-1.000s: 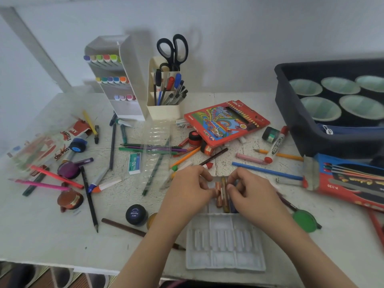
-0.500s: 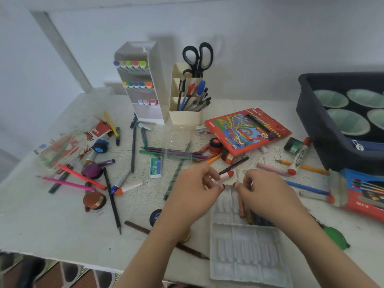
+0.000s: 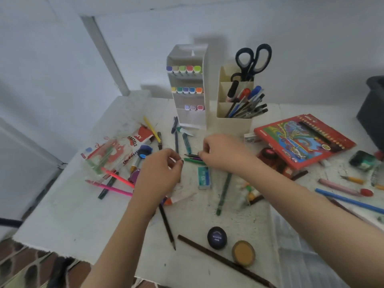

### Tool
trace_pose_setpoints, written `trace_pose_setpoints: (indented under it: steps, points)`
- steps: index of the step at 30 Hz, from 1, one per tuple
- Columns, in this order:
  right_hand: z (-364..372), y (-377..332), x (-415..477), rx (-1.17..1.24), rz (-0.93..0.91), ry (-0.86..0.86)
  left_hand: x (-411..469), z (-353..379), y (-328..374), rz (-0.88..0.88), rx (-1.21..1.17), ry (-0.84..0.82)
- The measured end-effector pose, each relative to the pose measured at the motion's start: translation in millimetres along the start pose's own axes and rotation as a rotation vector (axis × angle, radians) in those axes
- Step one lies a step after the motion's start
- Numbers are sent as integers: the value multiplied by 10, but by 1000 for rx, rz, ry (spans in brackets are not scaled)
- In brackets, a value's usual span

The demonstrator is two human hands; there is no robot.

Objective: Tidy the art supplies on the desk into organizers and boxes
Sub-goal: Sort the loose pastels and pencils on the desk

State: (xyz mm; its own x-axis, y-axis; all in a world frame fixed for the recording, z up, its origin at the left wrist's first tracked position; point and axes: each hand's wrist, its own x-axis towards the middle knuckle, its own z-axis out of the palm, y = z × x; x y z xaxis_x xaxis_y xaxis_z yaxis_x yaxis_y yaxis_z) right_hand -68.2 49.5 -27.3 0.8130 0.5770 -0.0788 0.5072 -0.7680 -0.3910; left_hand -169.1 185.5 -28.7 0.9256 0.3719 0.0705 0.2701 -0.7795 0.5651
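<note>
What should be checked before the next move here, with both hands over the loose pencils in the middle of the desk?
1. Right hand reaches the green pencil: ok, fingertips right beside it.
2. Grip on that pencil closed: cannot tell, blurred.
3. Left hand free: cannot tell, fingers curled, maybe around something pale.
4. Marker rack has open slots: ok, lowest marker row only part filled.
5. Pen holder upright: ok.
</note>
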Motion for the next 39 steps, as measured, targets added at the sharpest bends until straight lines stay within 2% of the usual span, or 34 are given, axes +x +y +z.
trace_pose_setpoints:
  steps: [4,9,15,19,22,25,31,35,39]
  points:
    - [191,-202,420,27,-10,62,437,-145,-287,35,-14,-11]
    - [393,-286,706,-28,72,187,1020,-190,-490,83,-21,-15]
    - [411,-249,755,-72,105,195,1553,-20,-462,102,56,-46]
    - [353,-231,587,118,74,302,1712,98,-325,59,160,-78]
    - [283,-223,361,310,24,428,1828,130,-295,20,252,-186]
    - [186,-198,102,442,-16,509,1878,138,-284,11,312,-235]
    - [75,-38,-273,706,12,498,1779,86,-293,-34,243,-151]
    - [20,69,-483,719,43,528,1526,-35,-274,-48,161,-155]
    - [-89,216,-715,611,23,530,1047,-184,-115,3,43,-136]
